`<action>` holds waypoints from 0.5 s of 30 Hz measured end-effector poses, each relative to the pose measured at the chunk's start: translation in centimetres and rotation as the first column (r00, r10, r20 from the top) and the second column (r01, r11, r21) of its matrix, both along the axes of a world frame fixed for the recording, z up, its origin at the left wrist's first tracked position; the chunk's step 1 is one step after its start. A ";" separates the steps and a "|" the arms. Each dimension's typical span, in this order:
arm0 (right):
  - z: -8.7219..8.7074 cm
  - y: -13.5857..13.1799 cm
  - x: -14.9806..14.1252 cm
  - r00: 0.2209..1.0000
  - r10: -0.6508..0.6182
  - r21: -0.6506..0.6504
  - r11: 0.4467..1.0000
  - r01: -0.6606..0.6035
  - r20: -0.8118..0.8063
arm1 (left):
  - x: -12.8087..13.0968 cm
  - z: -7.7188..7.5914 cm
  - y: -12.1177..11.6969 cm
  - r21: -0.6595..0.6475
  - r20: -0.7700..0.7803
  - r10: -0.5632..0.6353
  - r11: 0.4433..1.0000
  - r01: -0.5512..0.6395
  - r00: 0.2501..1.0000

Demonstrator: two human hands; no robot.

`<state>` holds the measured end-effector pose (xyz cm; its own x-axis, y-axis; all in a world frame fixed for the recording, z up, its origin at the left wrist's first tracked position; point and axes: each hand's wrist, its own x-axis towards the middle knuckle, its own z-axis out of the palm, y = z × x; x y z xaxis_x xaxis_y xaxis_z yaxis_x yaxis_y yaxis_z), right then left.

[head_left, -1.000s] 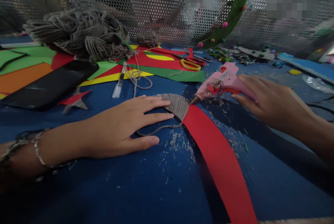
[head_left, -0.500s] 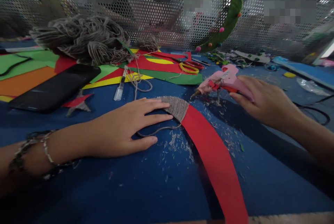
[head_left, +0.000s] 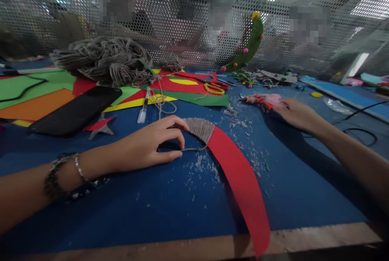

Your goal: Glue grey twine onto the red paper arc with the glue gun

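A curved red paper strip (head_left: 240, 172) lies on the blue tabletop, its lower end over the front edge. Grey yarn is wound round its upper end as a tight wrapped band (head_left: 200, 128). My left hand (head_left: 152, 145) lies at the left end of the band, index fingertip against it. Thumb and a curled finger pinch the loose yarn strand (head_left: 194, 149) that leaves the band's lower edge. Far to the right, my right hand (head_left: 296, 113) grips a pink glue gun (head_left: 270, 101) low over the table, nozzle pointing left.
A large grey yarn skein (head_left: 106, 60) sits on coloured sheets at the back left. Nearby are a black phone (head_left: 75, 111), a capped pen-like tool (head_left: 144, 107) and a paper star (head_left: 101, 126). Yellow-and-red-handled scissors (head_left: 214, 88) lie mid-back. A perforated metal screen (head_left: 182, 22) stands behind.
My left fingers have gone from lying flat over the wrapped band to curling in on the loose strand. My right hand has moved the glue gun away and lowered it. The view has tilted up.
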<state>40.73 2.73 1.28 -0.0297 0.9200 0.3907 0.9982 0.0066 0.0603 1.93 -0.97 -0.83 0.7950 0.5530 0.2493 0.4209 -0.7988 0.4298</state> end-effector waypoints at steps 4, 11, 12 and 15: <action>0.8 -1.0 -0.9 0.998 -0.067 -0.032 0.997 0.066 -0.021 | 0.1 0.3 -0.1 0.022 0.009 -0.053 0.998 0.053 0.999; 2.9 -3.2 -5.3 0.991 0.117 0.140 0.984 -0.107 -0.068 | 0.3 1.2 -0.9 -0.062 0.130 -0.004 0.998 0.012 0.992; 3.0 -3.7 -6.4 0.975 0.213 0.134 0.970 -0.203 -0.068 | 0.3 1.2 -1.1 -0.106 0.133 0.012 0.994 0.002 0.991; 3.3 -5.8 -10.7 0.700 0.713 0.052 0.698 -0.714 0.037 | 0.4 1.3 -1.4 -0.133 0.156 0.057 0.990 -0.036 0.986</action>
